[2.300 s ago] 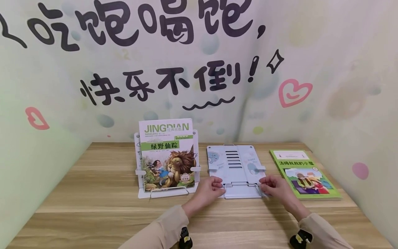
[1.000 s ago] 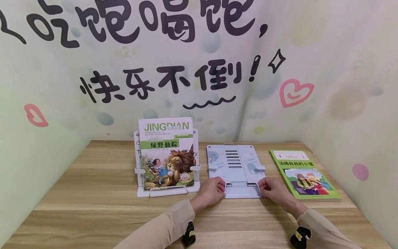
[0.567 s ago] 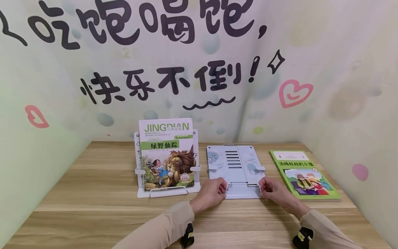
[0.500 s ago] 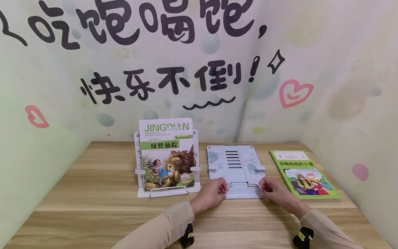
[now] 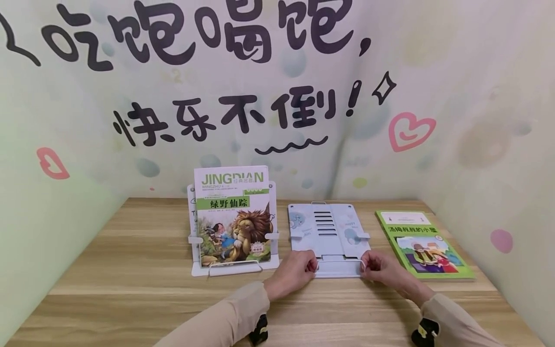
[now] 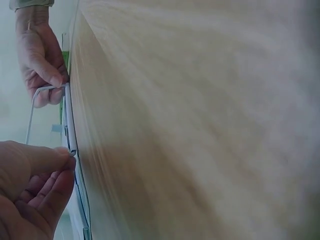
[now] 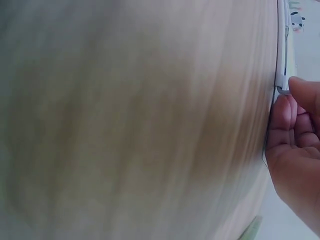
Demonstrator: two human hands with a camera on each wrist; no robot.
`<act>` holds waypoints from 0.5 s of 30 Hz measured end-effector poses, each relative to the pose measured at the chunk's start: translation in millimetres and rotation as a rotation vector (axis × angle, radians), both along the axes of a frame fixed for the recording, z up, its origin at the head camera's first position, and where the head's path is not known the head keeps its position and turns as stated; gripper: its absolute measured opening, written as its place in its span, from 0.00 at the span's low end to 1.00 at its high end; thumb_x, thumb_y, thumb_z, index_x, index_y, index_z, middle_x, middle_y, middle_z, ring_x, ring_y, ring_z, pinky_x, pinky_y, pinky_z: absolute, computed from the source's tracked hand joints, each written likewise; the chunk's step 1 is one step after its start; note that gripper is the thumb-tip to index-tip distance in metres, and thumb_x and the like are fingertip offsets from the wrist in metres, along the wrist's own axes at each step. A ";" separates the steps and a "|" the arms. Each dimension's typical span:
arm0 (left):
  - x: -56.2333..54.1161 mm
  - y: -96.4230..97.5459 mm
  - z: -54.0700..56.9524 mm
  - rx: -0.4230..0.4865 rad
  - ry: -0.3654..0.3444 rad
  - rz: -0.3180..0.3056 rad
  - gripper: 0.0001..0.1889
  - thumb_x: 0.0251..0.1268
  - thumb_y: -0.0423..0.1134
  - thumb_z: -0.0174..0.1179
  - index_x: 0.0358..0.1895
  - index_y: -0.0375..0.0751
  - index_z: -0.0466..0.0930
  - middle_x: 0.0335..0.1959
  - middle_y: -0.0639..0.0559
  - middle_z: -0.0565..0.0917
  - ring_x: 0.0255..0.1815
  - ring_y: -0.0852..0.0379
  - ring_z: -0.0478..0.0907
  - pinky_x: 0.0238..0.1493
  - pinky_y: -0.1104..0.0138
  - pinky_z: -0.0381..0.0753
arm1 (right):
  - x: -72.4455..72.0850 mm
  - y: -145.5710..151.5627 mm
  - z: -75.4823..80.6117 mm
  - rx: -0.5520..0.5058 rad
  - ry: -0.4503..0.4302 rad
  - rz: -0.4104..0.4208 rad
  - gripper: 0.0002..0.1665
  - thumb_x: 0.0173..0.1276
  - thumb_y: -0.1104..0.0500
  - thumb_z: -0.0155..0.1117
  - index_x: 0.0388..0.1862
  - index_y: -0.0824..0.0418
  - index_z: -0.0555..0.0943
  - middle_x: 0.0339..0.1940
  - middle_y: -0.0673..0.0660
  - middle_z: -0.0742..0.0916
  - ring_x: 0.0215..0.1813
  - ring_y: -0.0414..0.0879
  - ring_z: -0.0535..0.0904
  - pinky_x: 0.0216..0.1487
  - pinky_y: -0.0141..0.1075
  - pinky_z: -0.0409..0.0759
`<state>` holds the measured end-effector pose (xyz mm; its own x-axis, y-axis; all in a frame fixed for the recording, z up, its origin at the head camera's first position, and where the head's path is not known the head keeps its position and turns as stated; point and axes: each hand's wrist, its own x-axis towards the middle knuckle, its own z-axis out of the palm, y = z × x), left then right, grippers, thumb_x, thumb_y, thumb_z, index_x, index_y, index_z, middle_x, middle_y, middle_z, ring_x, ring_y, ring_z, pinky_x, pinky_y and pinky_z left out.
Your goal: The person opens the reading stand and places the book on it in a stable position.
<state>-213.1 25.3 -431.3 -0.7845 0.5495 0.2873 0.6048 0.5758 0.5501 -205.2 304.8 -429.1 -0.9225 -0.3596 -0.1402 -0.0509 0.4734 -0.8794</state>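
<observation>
On the desk [image 5: 130, 308], a white stand [image 5: 274, 258] left of the middle appears finished, a propped book [image 5: 236, 217] on it. A blue stand [image 5: 329, 245] lies flat towards the back edge, judged part-adjusted. A green book [image 5: 425, 243] near the right edge is judged outstanding. Fingers of left hand [image 5: 291, 272] and, seemingly, partly hidden right hand [image 5: 388, 271] pinch opposite ends of the blue stand's wire bar [image 5: 340, 261].

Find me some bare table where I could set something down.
A wide bare patch of table lies left of the propped lion-cover book; another lies in front of the blue stand. It's crowded around that stand: the left hand and right hand pinch its front end, and the green book lies close by.
</observation>
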 end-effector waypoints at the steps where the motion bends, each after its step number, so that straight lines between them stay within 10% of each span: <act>1: -0.3 -0.2 -0.9 0.017 -0.022 -0.008 0.08 0.49 0.27 0.66 0.27 0.43 0.77 0.23 0.57 0.79 0.24 0.70 0.71 0.28 0.81 0.70 | 0.4 0.8 0.0 -0.004 -0.008 0.007 0.11 0.61 0.66 0.64 0.37 0.68 0.70 0.33 0.55 0.76 0.36 0.43 0.71 0.34 0.30 0.71; 8: -6.9 -2.6 6.1 0.329 -0.313 0.054 0.05 0.58 0.33 0.63 0.36 0.37 0.79 0.31 0.50 0.82 0.30 0.64 0.75 0.33 0.76 0.76 | 0.4 13.3 10.4 -0.027 -0.055 -0.055 0.17 0.66 0.61 0.60 0.48 0.71 0.72 0.40 0.55 0.80 0.40 0.41 0.75 0.40 0.31 0.77; 15: -30.6 7.7 29.7 0.596 -0.313 0.319 0.11 0.62 0.31 0.59 0.46 0.31 0.76 0.39 0.43 0.82 0.40 0.53 0.79 0.43 0.68 0.80 | -17.6 16.4 29.4 -0.038 0.036 -0.324 0.22 0.72 0.59 0.54 0.56 0.75 0.69 0.48 0.63 0.80 0.44 0.38 0.78 0.48 0.31 0.80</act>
